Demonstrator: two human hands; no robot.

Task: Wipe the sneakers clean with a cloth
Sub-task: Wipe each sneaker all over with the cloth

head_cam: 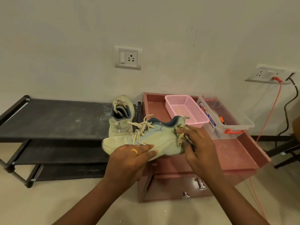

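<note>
Wiping now: the right hand is working the cloth against the heel of the held sneaker, centre of the frame.
Held sneaker: pale green and blue with loose laces, it is pointing its toe to frame left and its heel to the right, hanging over the left front edge of the drawer cabinet.
Left hand: it is steadying the sneaker at the sole edge below the laces, its ringed fingers lying nearly straight along the side; the thumb is hiding underneath, so a full wrap cannot be told.
Right hand: its fingers are curling round the cloth and pressing it onto the heel.
Cloth: small and frayed, pale with dark patches, it is bunching between the fingers and the heel.
Second sneaker: it is standing upright on the right end of the black shoe rack, just behind the held one, with no hand on it.
Progress, as a judgement: the job is looking partly done. Only the heel is getting attention, and faint grey marks are showing at the toe. Whether the second sneaker has been cleaned cannot be told; it is probably waiting its turn.
Other stock: a pink basket and a clear plastic box are sitting on the cabinet top, right of centre.
</note>
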